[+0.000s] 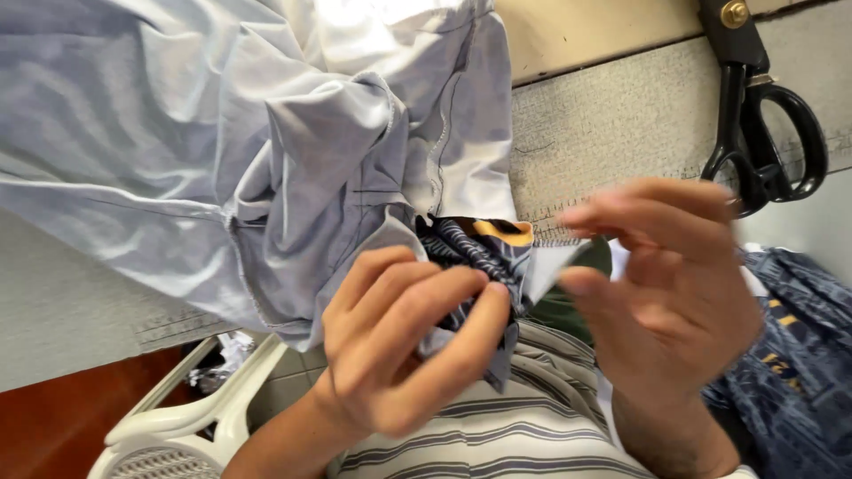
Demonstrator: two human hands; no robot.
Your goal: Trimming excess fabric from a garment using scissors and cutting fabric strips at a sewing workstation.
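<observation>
A pale blue-grey garment point(266, 151) lies bunched over the grey table point(621, 124) and hangs off its near edge. My left hand point(404, 341) is closed around the garment's edge, where a dark blue patterned lining with an orange patch point(493, 244) shows. My right hand point(666, 293), blurred, hovers just right of that spot with fingers bent and apart; its fingertips are close to a small pale flap of the fabric, and whether they touch it is unclear.
Large black scissors point(754, 124) lie at the table's far right. A dark blue patterned cloth point(790, 355) sits by my right side. A white plastic chair point(191, 417) stands at lower left. My striped shirt point(497, 435) fills the bottom.
</observation>
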